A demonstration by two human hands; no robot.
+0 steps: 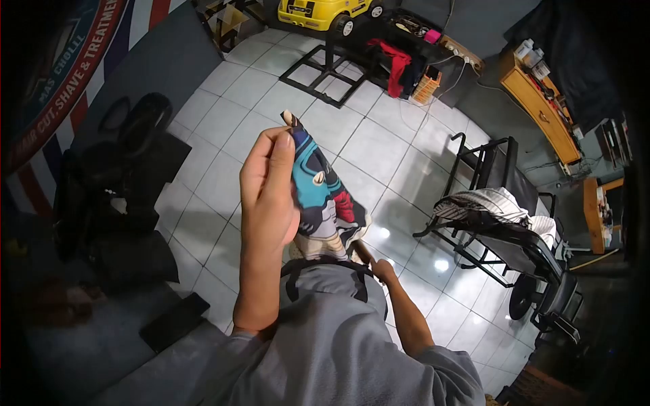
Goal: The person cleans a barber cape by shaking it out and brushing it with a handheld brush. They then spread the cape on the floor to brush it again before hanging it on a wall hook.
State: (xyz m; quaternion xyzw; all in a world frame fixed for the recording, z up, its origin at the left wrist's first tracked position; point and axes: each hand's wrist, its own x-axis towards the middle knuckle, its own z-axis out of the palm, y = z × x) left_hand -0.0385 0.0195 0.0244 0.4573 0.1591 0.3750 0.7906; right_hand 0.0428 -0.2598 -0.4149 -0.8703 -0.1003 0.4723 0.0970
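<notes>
My left hand (272, 183) is raised in front of my body, thumb and fingers closed on the upper edge of a printed cloth (317, 179). The cloth is teal, black, red and cream, and hangs in folds towards my waist. Lower down on the right, my right hand (383, 271) is closed round a brown, stick-like piece (363, 253) beside the cloth's lower edge. Most of that piece is hidden, so its kind cannot be told.
On the right stands a black reclining chair (504, 237) with a striped cloth (484, 205) over it. A black metal frame (325, 76) rests on the tiled floor (369, 145) ahead, near a yellow toy car (318, 15). Wooden drawers (542, 115) line the right wall.
</notes>
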